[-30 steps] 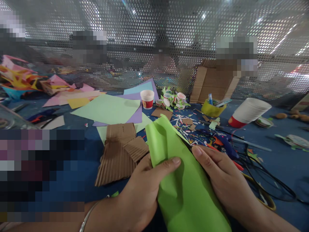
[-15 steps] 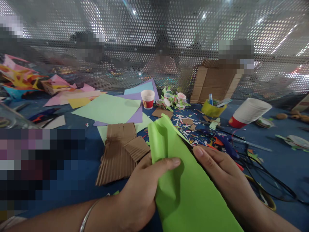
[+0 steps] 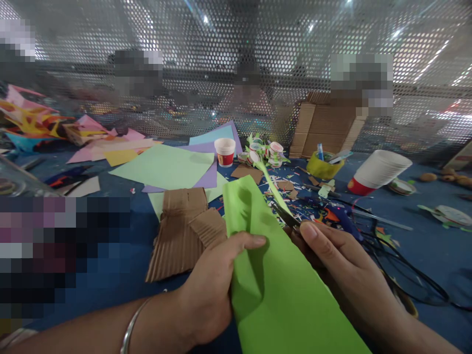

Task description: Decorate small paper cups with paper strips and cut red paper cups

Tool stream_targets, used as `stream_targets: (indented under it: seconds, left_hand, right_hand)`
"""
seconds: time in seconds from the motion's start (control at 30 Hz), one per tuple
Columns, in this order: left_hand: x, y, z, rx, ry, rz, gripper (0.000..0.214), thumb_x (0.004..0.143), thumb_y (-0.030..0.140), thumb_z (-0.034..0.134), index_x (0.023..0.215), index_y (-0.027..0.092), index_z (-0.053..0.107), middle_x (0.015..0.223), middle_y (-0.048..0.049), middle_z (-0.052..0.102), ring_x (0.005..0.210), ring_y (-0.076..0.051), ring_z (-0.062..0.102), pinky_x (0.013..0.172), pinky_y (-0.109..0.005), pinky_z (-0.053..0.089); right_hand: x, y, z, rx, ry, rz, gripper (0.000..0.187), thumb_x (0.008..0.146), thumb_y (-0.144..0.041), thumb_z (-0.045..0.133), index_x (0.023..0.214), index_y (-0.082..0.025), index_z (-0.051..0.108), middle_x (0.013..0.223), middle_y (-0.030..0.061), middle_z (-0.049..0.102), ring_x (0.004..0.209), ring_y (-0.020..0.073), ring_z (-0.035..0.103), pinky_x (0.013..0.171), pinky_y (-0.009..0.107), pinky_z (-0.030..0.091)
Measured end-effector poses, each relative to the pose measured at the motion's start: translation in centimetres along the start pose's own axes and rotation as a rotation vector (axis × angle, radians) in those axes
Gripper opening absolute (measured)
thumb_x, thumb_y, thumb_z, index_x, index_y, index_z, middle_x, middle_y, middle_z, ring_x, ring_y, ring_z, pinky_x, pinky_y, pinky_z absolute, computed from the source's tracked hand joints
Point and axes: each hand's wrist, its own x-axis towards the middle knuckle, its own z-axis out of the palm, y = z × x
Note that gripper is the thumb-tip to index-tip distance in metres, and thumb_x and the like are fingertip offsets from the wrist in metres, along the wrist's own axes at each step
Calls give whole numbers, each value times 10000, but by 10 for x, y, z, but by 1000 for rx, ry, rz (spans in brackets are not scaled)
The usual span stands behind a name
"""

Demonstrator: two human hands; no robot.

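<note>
My left hand (image 3: 216, 282) pinches the left edge of a bright green paper sheet (image 3: 280, 290), thumb on top. My right hand (image 3: 342, 268) is closed on dark scissors (image 3: 289, 219) whose blades sit at the sheet's right edge. A narrow green strip (image 3: 271, 187) curls up and away from the sheet at the blades. Brown corrugated cardboard pieces (image 3: 184, 231) lie just left of my left hand on the blue table (image 3: 121, 275).
Pastel paper sheets (image 3: 165, 167) lie behind the cardboard. A red-and-white cup (image 3: 224, 151), decorated cups with green leaves (image 3: 263, 152), a yellow tape roll (image 3: 324, 167) and stacked white cups (image 3: 379, 172) stand further back. Paper scraps and black cables (image 3: 405, 265) lie right. A perforated screen (image 3: 236, 59) closes the back.
The scissors have worked along the sheet's right edge, and a thin green strip now stands separated from it. My left thumb has slid slightly left on the paper.
</note>
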Motion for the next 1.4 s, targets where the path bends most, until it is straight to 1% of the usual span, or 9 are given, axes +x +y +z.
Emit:
stream_targets:
  seconds: [0.13, 0.27, 0.47, 0.6, 0.93, 1.07, 1.17, 1.27, 1.4]
  left_hand:
    - [1, 1, -3, -15, -29, -19, 255, 820, 299, 597, 880, 124, 773, 725, -92, 782, 626, -218, 739, 706, -323, 615]
    - [4, 2, -5, -38, -78, 0, 229, 800, 269, 610, 870, 126, 774, 759, -84, 798, 643, -199, 744, 703, -288, 607]
    - [5, 5, -5, -28, -164, -18, 330, 749, 265, 618, 983, 100, 782, 730, -82, 793, 657, -217, 756, 651, -284, 594]
    - [1, 8, -5, -10, -180, -11, 400, 752, 246, 589, 1074, 92, 770, 754, -86, 799, 750, -234, 778, 663, -284, 593]
    - [8, 15, -5, 171, -75, 43, 241, 750, 268, 600, 827, 109, 764, 761, -109, 792, 600, -173, 716, 662, -263, 609]
    - [3, 46, -19, 412, 2, 223, 232, 678, 244, 712, 859, 107, 763, 794, -114, 792, 597, -197, 710, 577, -300, 601]
    - [-8, 79, -37, 589, 54, 528, 307, 739, 268, 699, 1016, 143, 751, 786, -94, 779, 595, -232, 714, 567, -353, 589]
    - [-14, 109, -58, 840, 188, 807, 498, 751, 248, 724, 1244, 201, 670, 907, -83, 789, 705, -272, 744, 619, -377, 588]
    - [-2, 139, -88, 1257, 434, 931, 685, 728, 352, 780, 1352, 188, 551, 1114, -135, 757, 884, -318, 742, 676, -379, 588]
  right_hand:
    - [-3, 2, -1, 22, 33, 1, 493, 904, -701, 609, 688, -261, 664, 641, 23, 617, 573, 179, 556, 496, 300, 444]
    - [-6, -1, -2, -40, 177, 16, 460, 831, -736, 669, 834, -282, 743, 728, 58, 700, 695, 239, 659, 528, 317, 507]
    - [-4, -3, -2, 21, -18, 42, 472, 771, -679, 772, 722, -229, 637, 629, 1, 581, 595, 175, 569, 496, 279, 447]
    - [-4, -2, -2, 30, 19, 8, 437, 818, -567, 788, 699, -220, 551, 636, -41, 474, 534, 102, 432, 452, 228, 347]
    - [-2, 2, -2, 26, 13, 59, 469, 838, -609, 744, 715, -230, 496, 656, -39, 449, 563, 116, 424, 462, 240, 343]
    - [4, 13, -4, 94, 66, -9, 392, 880, -538, 749, 774, -217, 550, 651, -66, 376, 543, 87, 292, 440, 230, 229]
    - [9, 19, -7, 159, 119, -48, 373, 890, -489, 766, 781, -217, 536, 640, -83, 316, 537, 79, 224, 448, 243, 169]
    - [12, 21, -9, 173, 160, -56, 379, 890, -480, 769, 777, -221, 516, 629, -89, 302, 524, 77, 225, 452, 257, 157]
    - [17, 22, -13, 73, 219, -94, 375, 900, -495, 743, 781, -231, 504, 652, -84, 324, 536, 87, 253, 466, 266, 184]
